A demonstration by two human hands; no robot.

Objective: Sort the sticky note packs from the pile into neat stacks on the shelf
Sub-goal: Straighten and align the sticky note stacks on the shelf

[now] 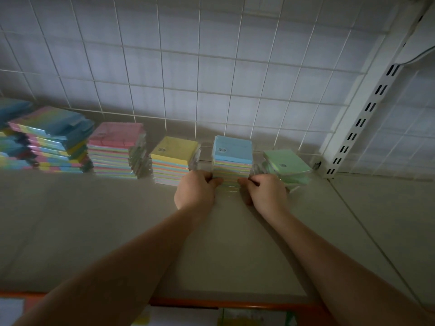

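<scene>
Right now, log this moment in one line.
left hand: grips blue-topped stack | right hand: grips same stack | stage: squaring stack

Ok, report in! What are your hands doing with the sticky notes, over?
Left hand and right hand grip the blue-topped stack at its base. Yellow stack and green stack crowd both sides.

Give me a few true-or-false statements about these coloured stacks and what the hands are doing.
1. Both hands grip the blue-topped stack: the left hand on its left side, the right hand on its right. True.
2. The yellow-topped stack stands right of the blue one. False: it stands left of it.
3. The green-topped stack is the tallest. False: it is the lowest.
4. The pink-topped stack stands untouched. True.
</scene>
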